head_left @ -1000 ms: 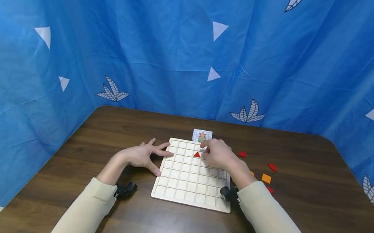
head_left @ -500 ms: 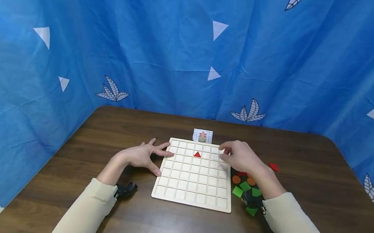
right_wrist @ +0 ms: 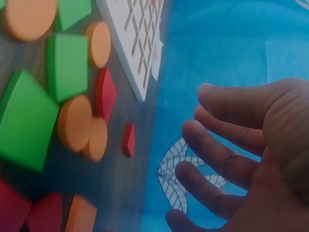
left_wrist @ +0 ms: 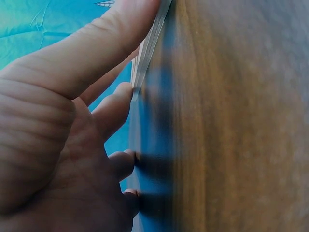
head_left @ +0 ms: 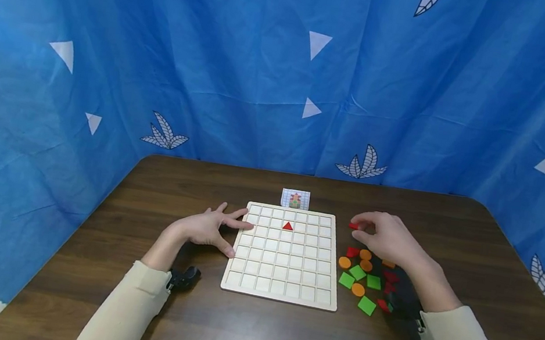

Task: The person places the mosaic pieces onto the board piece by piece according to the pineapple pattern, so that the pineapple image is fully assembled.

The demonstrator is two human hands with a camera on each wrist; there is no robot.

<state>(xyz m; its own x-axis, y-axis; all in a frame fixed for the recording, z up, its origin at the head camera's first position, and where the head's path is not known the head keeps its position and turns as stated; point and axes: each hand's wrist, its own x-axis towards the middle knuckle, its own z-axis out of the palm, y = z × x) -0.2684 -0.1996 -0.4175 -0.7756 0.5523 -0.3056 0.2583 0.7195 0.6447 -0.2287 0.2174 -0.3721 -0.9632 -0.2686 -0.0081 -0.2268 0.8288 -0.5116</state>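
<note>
A pale wooden grid board (head_left: pixel 279 277) lies on the table, with one red triangle (head_left: pixel 287 226) in a cell of its second row from the far side. Spread fingers of my left hand (head_left: pixel 205 227) rest at the board's left edge, thumb against the near part of that edge. To the right of the board my right hand (head_left: pixel 389 238) hovers with thumb and fingers apart. A small red piece (right_wrist: pixel 128 140) lies on the table below its fingers, and the right wrist view shows nothing between them.
Beside the board's right edge are scattered orange discs (head_left: pixel 357 289), green squares (head_left: pixel 367 306) and red pieces (head_left: pixel 353 252), several of each. A small printed pattern card (head_left: pixel 295 198) lies just beyond the board. Behind the table hangs a blue curtain (head_left: pixel 265 75).
My right hand has moved rightward from over the board to above the small red piece, uncovering the grid and loose pieces. My left hand stays in place.
</note>
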